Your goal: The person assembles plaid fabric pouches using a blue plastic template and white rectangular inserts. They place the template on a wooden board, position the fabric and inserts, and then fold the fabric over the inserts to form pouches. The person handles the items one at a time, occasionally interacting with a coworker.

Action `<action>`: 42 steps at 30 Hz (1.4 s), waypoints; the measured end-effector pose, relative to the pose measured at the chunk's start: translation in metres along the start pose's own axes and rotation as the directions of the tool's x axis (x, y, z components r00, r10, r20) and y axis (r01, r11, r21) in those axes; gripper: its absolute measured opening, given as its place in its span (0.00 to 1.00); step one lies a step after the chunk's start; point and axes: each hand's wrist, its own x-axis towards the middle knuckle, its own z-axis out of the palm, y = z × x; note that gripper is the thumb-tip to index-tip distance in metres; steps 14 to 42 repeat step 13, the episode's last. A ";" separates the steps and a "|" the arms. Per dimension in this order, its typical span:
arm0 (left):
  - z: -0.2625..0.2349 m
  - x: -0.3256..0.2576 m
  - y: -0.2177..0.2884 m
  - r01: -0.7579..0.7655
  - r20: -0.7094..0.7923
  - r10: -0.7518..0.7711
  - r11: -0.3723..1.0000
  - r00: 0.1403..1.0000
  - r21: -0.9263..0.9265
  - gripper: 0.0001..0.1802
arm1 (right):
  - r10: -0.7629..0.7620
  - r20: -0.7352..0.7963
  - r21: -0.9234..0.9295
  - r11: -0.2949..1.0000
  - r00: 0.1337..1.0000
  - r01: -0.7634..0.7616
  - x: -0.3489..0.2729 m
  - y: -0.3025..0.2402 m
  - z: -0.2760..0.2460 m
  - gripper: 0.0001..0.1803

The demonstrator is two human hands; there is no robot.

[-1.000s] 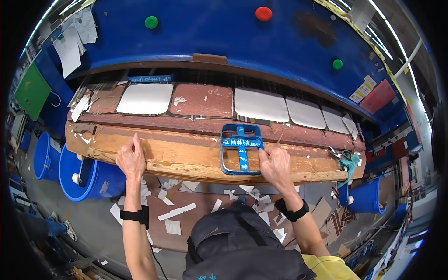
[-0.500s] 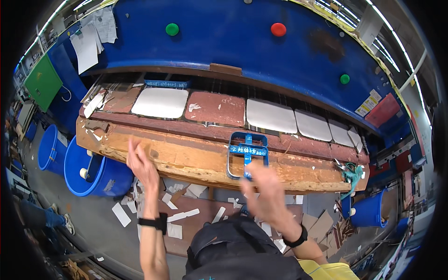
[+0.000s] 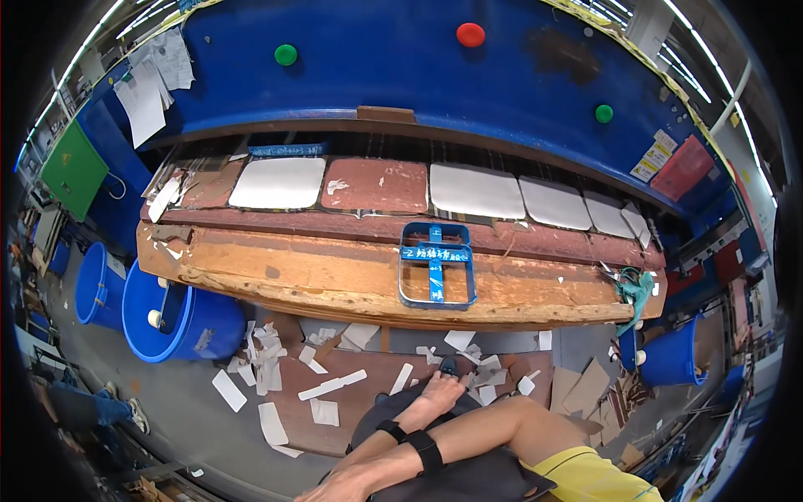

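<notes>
My forearms cross low in front of my dark apron, the right one lying over the left. My left hand (image 3: pixel 441 393) reaches forward above the apron, its fingers curled in, and no object shows in it. At the lower edge my right hand (image 3: pixel 339 485) is partly cut off beside my left forearm; its fingers are mostly out of view. Neither hand touches the blue cutting die (image 3: pixel 436 253), a rounded frame with crossed bars standing on the wooden bench (image 3: pixel 335 280). Behind it, white rounded sheets (image 3: pixel 277 183) lie in a row along the press bed.
A blue press (image 3: pixel 376 67) with red and green buttons rises behind the bench. Blue bins (image 3: pixel 188 330) stand at the left, another bin (image 3: pixel 673 356) at the right. White scraps (image 3: pixel 333 384) litter the floor. A teal cloth (image 3: pixel 637 293) hangs at the bench's right end.
Both hands have drawn back from above the bench toward my body, and the forearms now cross. The right hand has swung left and down, leaving the die standing on the bench.
</notes>
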 end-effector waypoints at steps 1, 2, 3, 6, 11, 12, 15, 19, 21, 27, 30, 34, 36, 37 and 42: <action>0.006 0.001 0.004 -0.038 -0.008 0.038 0.999 0.999 0.018 0.25 | -0.078 -0.077 0.082 0.993 0.994 0.085 0.003 0.008 0.006 0.21; 0.012 0.001 0.007 -0.075 -0.015 0.075 0.997 0.997 0.036 0.25 | -0.005 -0.101 0.038 0.999 0.995 0.009 -0.005 0.011 0.004 0.21; 0.016 -0.002 0.004 -0.070 0.007 0.070 0.995 0.998 0.076 0.24 | 0.064 -0.121 -0.006 0.998 0.991 -0.065 -0.015 0.010 -0.002 0.20; 0.023 -0.008 0.001 0.008 0.109 -0.018 0.996 0.994 0.092 0.23 | 0.156 -0.316 -0.221 0.947 0.936 -0.233 -0.032 0.057 -0.002 0.20; 0.057 -0.004 -0.038 0.091 0.191 -0.124 0.980 0.974 0.175 0.20 | -0.348 -0.416 -0.606 0.795 0.840 0.029 -0.043 0.073 0.020 0.22; 0.057 -0.015 -0.043 0.102 0.241 -0.154 0.971 0.958 0.215 0.19 | -0.178 -0.387 -0.599 0.795 0.905 -0.099 -0.037 0.047 0.014 0.24; 0.053 -0.020 -0.056 0.101 0.318 -0.155 0.979 0.935 0.179 0.21 | 0.016 -0.362 -0.454 0.870 0.932 -0.191 -0.041 0.021 0.005 0.24; 0.053 -0.020 -0.056 0.101 0.318 -0.155 0.979 0.935 0.179 0.21 | 0.016 -0.362 -0.454 0.870 0.932 -0.191 -0.041 0.021 0.005 0.24; 0.053 -0.020 -0.056 0.101 0.318 -0.155 0.979 0.935 0.179 0.21 | 0.016 -0.362 -0.454 0.870 0.932 -0.191 -0.041 0.021 0.005 0.24; 0.053 -0.020 -0.056 0.101 0.318 -0.155 0.979 0.935 0.179 0.21 | 0.016 -0.362 -0.454 0.870 0.932 -0.191 -0.041 0.021 0.005 0.24; 0.053 -0.020 -0.056 0.101 0.318 -0.155 0.979 0.935 0.179 0.21 | 0.016 -0.362 -0.454 0.870 0.932 -0.191 -0.041 0.021 0.005 0.24; 0.053 -0.020 -0.056 0.101 0.318 -0.155 0.979 0.935 0.179 0.21 | 0.016 -0.362 -0.454 0.870 0.932 -0.191 -0.041 0.021 0.005 0.24; 0.053 -0.020 -0.056 0.101 0.318 -0.155 0.979 0.935 0.179 0.21 | 0.016 -0.362 -0.454 0.870 0.932 -0.191 -0.041 0.021 0.005 0.24; 0.053 -0.020 -0.056 0.101 0.318 -0.155 0.979 0.935 0.179 0.21 | 0.016 -0.362 -0.454 0.870 0.932 -0.191 -0.041 0.021 0.005 0.24; 0.053 -0.020 -0.056 0.101 0.318 -0.155 0.979 0.935 0.179 0.21 | 0.016 -0.362 -0.454 0.870 0.932 -0.191 -0.041 0.021 0.005 0.24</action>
